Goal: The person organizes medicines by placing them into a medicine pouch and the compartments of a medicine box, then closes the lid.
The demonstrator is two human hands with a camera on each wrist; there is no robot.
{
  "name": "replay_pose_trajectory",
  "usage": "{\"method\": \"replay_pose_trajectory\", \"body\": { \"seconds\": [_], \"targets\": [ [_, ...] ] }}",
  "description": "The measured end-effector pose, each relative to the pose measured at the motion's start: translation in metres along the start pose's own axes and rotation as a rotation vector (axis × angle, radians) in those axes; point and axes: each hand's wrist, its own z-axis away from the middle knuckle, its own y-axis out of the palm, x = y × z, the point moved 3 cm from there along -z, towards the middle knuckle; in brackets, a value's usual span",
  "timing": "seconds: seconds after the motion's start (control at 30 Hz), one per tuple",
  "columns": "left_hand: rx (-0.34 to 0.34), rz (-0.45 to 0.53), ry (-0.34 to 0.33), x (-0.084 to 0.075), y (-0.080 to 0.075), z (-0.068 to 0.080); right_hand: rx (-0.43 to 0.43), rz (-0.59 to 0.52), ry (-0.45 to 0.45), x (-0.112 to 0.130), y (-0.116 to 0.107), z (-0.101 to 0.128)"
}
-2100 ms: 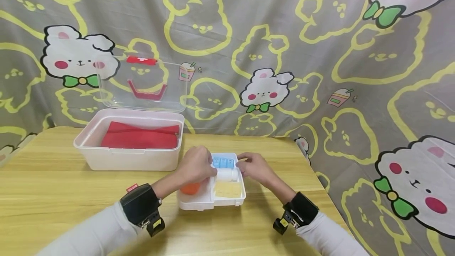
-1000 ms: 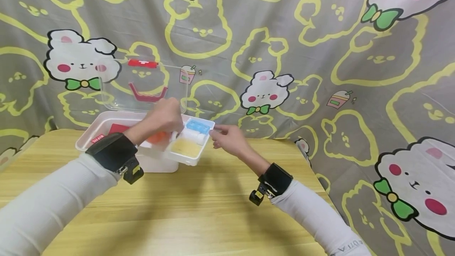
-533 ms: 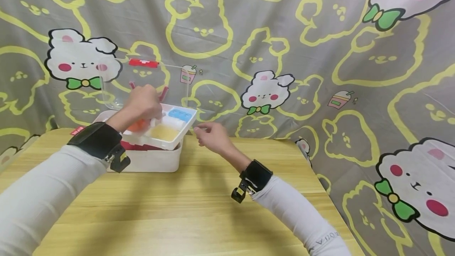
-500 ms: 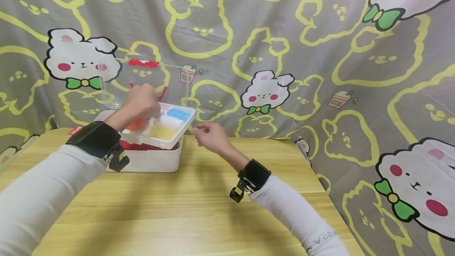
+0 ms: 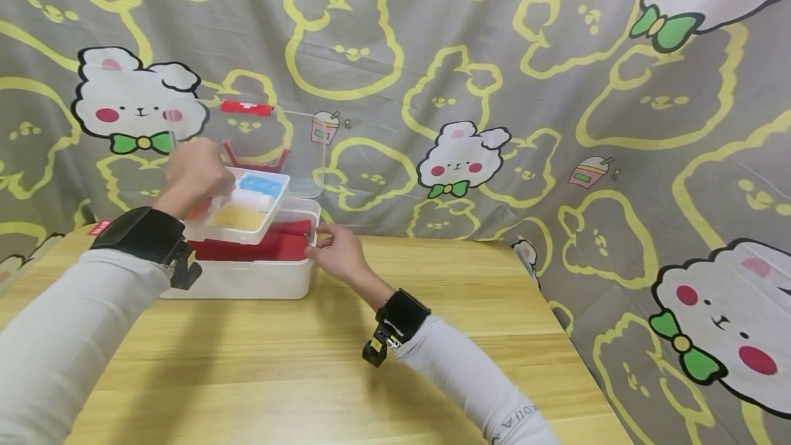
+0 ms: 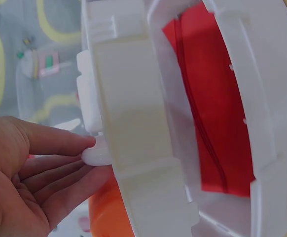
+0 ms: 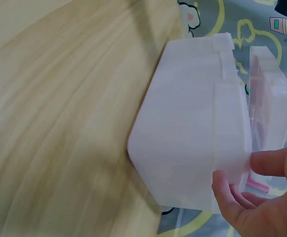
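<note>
My left hand point(image 5: 191, 172) grips the left end of a white tray point(image 5: 272, 206) and holds it tilted just above an open white box point(image 5: 247, 281). In the tray lie a blue pill case point(image 5: 262, 184), a white bottle point(image 5: 250, 199), a yellow pad point(image 5: 237, 217) and something orange point(image 5: 199, 210). A red pouch point(image 5: 274, 244) fills the box's bottom. My right hand point(image 5: 330, 253) holds the box's right rim. In the left wrist view my fingers point(image 6: 59, 145) lie against the tray's underside point(image 6: 133, 128). In the right wrist view thumb and fingers point(image 7: 232, 195) pinch the box's corner point(image 7: 193, 143).
The box's clear lid point(image 5: 272, 136), with a red handle and a red clasp, stands open behind it. The box sits at the back left of a wooden table point(image 5: 346, 376). A bunny-patterned cloth point(image 5: 494, 88) hangs behind and drapes past the table's right edge.
Both hands lifted the tray off the table and carried it left over the box. My right hand then let go of the tray and dropped to the box's right rim.
</note>
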Motion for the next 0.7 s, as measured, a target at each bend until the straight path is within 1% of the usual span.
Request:
{"method": "replay_pose_trajectory", "body": {
  "seconds": [0.1,0.2,0.27,0.4,0.53,0.7],
  "targets": [
    [-0.008,-0.034,-0.052,0.010,0.000,-0.003,-0.017,-0.029,0.007,-0.002,0.002,-0.001],
    [-0.002,-0.024,-0.073,0.017,0.002,-0.003,-0.027,-0.033,0.003,-0.003,0.002,-0.001],
    [-0.001,-0.023,-0.078,0.020,0.003,-0.003,-0.029,-0.027,-0.006,-0.003,0.002,-0.001],
    [0.028,-0.001,-0.095,0.024,0.009,0.000,-0.027,-0.010,-0.023,-0.003,0.002,-0.001],
    [0.051,0.012,-0.095,0.025,0.016,0.003,-0.025,-0.003,-0.033,-0.004,0.003,-0.001],
    [0.060,0.017,-0.085,0.027,0.020,0.004,-0.027,-0.065,-0.023,-0.009,0.003,0.000]
  ]
}}
